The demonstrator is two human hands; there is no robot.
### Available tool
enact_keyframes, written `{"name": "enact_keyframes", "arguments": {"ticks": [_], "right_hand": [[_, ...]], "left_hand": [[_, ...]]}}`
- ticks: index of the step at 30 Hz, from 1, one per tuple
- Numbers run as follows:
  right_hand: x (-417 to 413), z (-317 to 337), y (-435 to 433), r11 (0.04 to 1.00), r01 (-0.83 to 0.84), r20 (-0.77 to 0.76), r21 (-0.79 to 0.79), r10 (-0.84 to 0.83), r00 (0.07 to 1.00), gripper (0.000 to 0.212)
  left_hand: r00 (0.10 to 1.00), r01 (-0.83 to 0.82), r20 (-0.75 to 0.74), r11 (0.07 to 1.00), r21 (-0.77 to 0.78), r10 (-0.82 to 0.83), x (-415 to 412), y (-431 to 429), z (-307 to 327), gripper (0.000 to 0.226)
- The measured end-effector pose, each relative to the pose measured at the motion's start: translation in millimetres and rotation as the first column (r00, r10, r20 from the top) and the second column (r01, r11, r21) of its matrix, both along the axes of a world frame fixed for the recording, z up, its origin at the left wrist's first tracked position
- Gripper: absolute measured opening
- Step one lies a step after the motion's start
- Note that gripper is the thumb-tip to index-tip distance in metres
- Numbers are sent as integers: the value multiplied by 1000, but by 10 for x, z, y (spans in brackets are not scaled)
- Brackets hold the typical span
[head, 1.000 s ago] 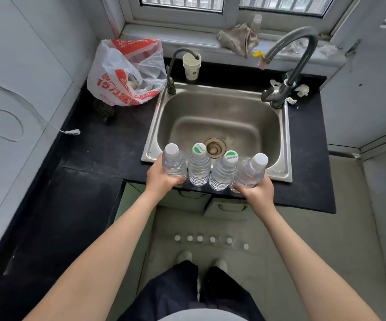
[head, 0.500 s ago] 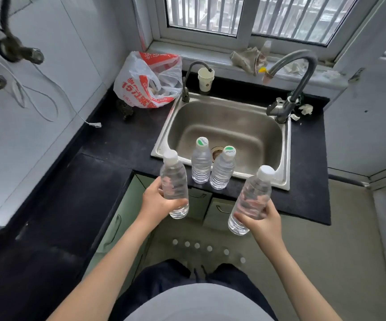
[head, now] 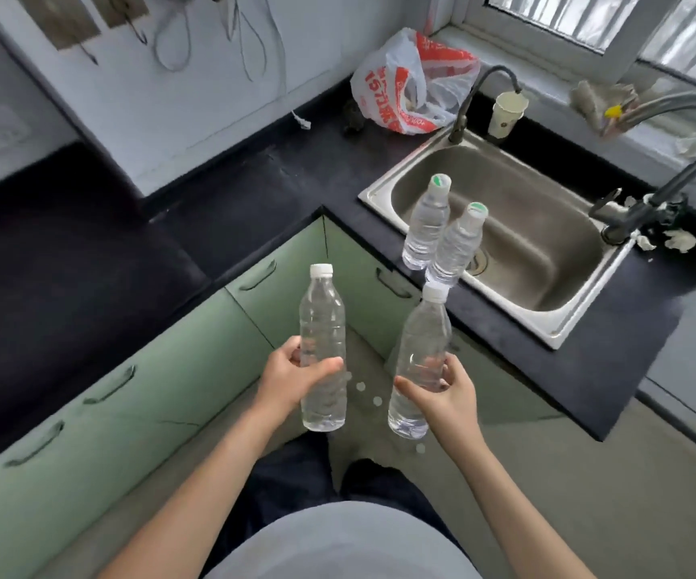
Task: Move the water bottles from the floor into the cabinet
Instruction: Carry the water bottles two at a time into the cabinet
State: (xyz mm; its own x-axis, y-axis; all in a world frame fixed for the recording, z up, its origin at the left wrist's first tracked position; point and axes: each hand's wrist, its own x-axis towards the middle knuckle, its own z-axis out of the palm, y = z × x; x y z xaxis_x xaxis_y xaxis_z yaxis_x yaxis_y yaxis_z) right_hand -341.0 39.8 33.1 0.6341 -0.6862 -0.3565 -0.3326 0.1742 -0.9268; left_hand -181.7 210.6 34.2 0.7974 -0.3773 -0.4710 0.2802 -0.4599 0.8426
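Our left hand (head: pixel 292 378) is wrapped around the middle of a clear water bottle (head: pixel 322 319), thumb across the front and fingers curled behind, holding it upright with its white cap on top. Our right hand (head: pixel 442 394) grips a 2nd clear bottle (head: pixel 421 340) low on its body, and this one tilts slightly to the right. Both held bottles hang in the air over the floor, near each other but apart, in front of the green cabinet (head: pixel 129 411), whose doors are closed.

2 more bottles with green-marked caps (head: pixel 426 227) (head: pixel 457 248) stand upright at the front edge of the steel sink (head: pixel 555 328), so close together that they overlap from where we look. We cannot tell whether they touch. The cap of the right-hand bottle sits just below them in our view.

A few small white discs (head: pixel 361 385) show on the floor between the held bottles, too small for us to identify. Farther back on the black countertop (head: pixel 254 194) lie a red and white plastic bag (head: pixel 409 89) and a paper cup (head: pixel 507 112), and a dark curved faucet (head: pixel 680 169) arches over the sink.
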Motion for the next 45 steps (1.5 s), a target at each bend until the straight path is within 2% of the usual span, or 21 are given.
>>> {"name": "enact_keyframes", "arguments": {"ticks": [5, 10, 15, 18, 20, 23, 25, 29, 36, 40, 45], "right_hand": [[253, 207, 360, 973, -232, 65, -10, 232, 971, 33], [517, 295, 1021, 852, -521, 74, -50, 524, 849, 33], [461, 291, 2040, 612, -789, 58, -53, 791, 610, 35], [239, 241, 2775, 453, -890, 36, -47, 892, 452, 36], [10, 205, 3333, 353, -935, 25, -36, 935, 353, 38], [-291, 193, 4023, 221, -975, 25, -31, 975, 220, 40], [-528, 218, 4552, 99, -993, 13, -59, 995, 99, 42], [-955, 311, 5511, -123, -989, -3, -79, 992, -123, 43], [-1597, 95, 6821, -466, -882, -128, -73, 881, -455, 41], [-1849, -121, 7722, -600, -798, -159, -47, 794, -587, 42], [-2079, -135, 9204, -691, -721, -118, -45, 721, -683, 43]], "left_hand": [[966, -257, 0, 962, -95, 258, -263, 644, 253, 32], [850, -516, 24, 842, -158, 526, -666, 1514, 346, 32], [638, -763, -32, 625, -167, 770, -1458, 2501, 341, 31], [482, -870, -48, 471, -147, 875, -2094, 3139, 292, 55], [390, -917, -27, 386, -103, 920, -2549, 3594, 269, 50], [269, -960, 20, 270, -79, 963, -3135, 4113, 333, 30], [161, -983, 39, 164, -87, 986, -3589, 4497, 373, 29], [-129, -986, 17, -126, -107, 992, -4407, 5126, 388, 36], [-499, -861, -77, -504, -69, 863, -5495, 5713, 93, 30], [-645, -758, -140, -653, -14, 751, -5851, 6116, -179, 29], [-728, -681, -80, -732, -25, 680, -6084, 7157, -104, 28]]}}
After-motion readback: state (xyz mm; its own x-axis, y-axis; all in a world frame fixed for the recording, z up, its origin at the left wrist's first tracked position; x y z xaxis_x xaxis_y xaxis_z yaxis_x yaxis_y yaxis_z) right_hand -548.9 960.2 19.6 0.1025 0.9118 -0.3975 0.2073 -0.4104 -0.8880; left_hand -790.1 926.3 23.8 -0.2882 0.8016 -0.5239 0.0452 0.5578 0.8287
